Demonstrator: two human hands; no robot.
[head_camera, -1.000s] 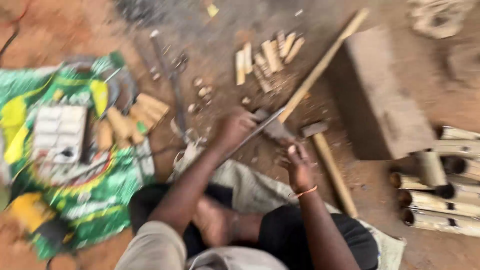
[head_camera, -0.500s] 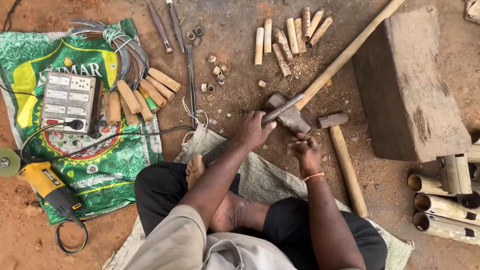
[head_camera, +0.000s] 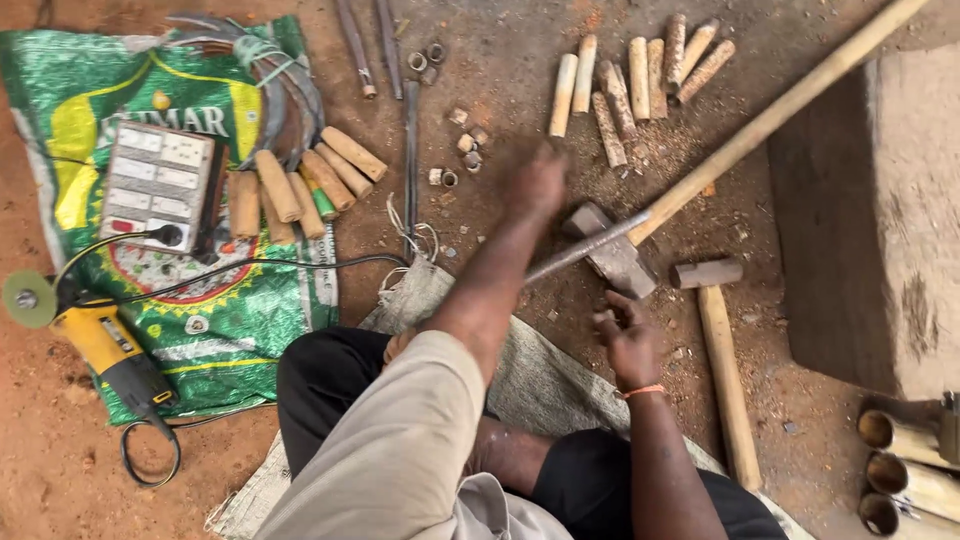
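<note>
I sit on the dirt ground on a grey sack (head_camera: 545, 375). My left hand (head_camera: 535, 182) is stretched forward and blurred, hovering near several small metal rings (head_camera: 458, 148). Its grip cannot be made out. My right hand (head_camera: 622, 332), with an orange band at the wrist, hovers with loosely curled, spread fingers just below a sledgehammer head (head_camera: 622, 268). A thin metal rod (head_camera: 585, 247) lies across that head. The sledgehammer's long wooden handle (head_camera: 770, 115) runs up to the right.
A smaller hammer (head_camera: 722, 360) lies right of my right hand, beside a large block (head_camera: 880, 220). Short wooden pegs (head_camera: 640, 75) lie ahead. On a green sack (head_camera: 230, 320) at left are a socket box (head_camera: 160, 185), wooden handles (head_camera: 300, 185) and a yellow angle grinder (head_camera: 95, 335). Bamboo tubes (head_camera: 905, 470) lie at lower right.
My left hand has left the metal rod at the sledgehammer head and moved forward toward the small rings. My right hand has drawn back slightly from the head.
</note>
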